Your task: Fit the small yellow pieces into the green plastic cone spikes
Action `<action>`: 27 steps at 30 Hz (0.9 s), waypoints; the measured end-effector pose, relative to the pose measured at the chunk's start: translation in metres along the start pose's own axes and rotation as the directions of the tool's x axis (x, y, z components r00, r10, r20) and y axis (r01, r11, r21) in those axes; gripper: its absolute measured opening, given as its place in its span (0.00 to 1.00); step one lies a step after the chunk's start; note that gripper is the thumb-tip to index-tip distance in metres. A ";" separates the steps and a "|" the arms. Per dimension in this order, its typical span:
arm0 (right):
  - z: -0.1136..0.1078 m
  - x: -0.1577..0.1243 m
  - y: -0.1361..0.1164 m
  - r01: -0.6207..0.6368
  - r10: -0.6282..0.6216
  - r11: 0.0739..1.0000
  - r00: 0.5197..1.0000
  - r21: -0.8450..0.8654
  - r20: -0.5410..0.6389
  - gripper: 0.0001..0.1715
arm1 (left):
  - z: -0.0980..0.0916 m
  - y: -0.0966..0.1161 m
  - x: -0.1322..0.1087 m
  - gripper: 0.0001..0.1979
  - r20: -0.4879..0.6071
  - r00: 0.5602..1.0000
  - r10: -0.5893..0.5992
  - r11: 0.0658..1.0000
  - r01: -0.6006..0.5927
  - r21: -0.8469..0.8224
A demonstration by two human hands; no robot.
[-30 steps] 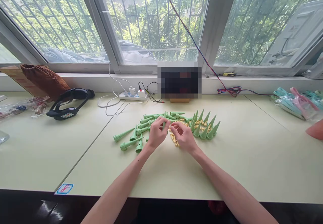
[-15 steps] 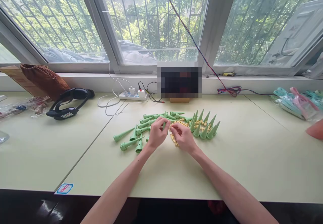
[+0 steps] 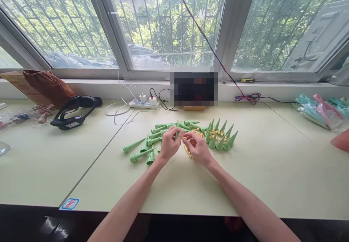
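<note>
My left hand [image 3: 169, 144] is closed around a green cone [image 3: 177, 125], whose tip points up past the fingers. Close beside it, my right hand [image 3: 199, 148] is pinched near the cone; whatever lies between its fingertips is too small to make out. Small yellow pieces [image 3: 188, 152] lie in a pile under and between the hands. Several green spikes [image 3: 139, 156] lie scattered on the left, some partly hidden by my left hand. On the right, several green cones [image 3: 219, 144] stand upright with more yellow pieces [image 3: 215, 133] among them.
Behind the cones is a blurred dark screen [image 3: 194, 88]. A power strip [image 3: 144, 104] with cables and a black headset [image 3: 71, 120] are at the back left. Bagged pink and teal items [image 3: 321, 111] lie at the far right, near an orange object [image 3: 340, 139].
My right hand's fingertips have shifted slightly left, closer to the cone. My left hand stays almost in place with the cone still in it.
</note>
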State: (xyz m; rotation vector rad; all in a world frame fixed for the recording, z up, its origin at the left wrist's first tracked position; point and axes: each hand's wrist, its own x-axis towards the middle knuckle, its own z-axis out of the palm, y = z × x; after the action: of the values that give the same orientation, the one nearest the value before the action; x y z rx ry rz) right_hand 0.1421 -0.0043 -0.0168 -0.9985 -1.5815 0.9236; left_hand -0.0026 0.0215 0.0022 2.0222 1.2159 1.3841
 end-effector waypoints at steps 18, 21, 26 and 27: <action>0.001 0.000 0.004 -0.004 0.004 1.000 1.000 -0.017 -0.010 0.17 | 0.002 -0.001 -0.001 0.13 0.013 1.000 0.020 0.999 -0.020 0.026; 0.001 0.000 0.001 -0.020 0.020 1.000 1.000 0.015 -0.001 0.16 | 0.002 0.000 -0.001 0.13 0.014 1.000 0.012 1.000 -0.012 0.017; 0.001 0.001 -0.001 -0.017 0.017 0.999 1.000 0.029 0.013 0.14 | 0.001 0.000 -0.001 0.13 0.015 1.000 0.011 1.000 -0.011 0.016; 0.001 0.001 -0.001 -0.015 0.015 0.999 1.000 0.029 0.014 0.14 | 0.001 0.000 -0.001 0.13 0.016 1.000 0.012 1.000 -0.012 0.016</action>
State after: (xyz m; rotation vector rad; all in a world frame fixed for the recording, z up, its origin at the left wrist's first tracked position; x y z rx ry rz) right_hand 0.1409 -0.0041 -0.0157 -0.9869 -1.5699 0.9635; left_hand -0.0014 0.0210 0.0012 2.0509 1.2142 1.3649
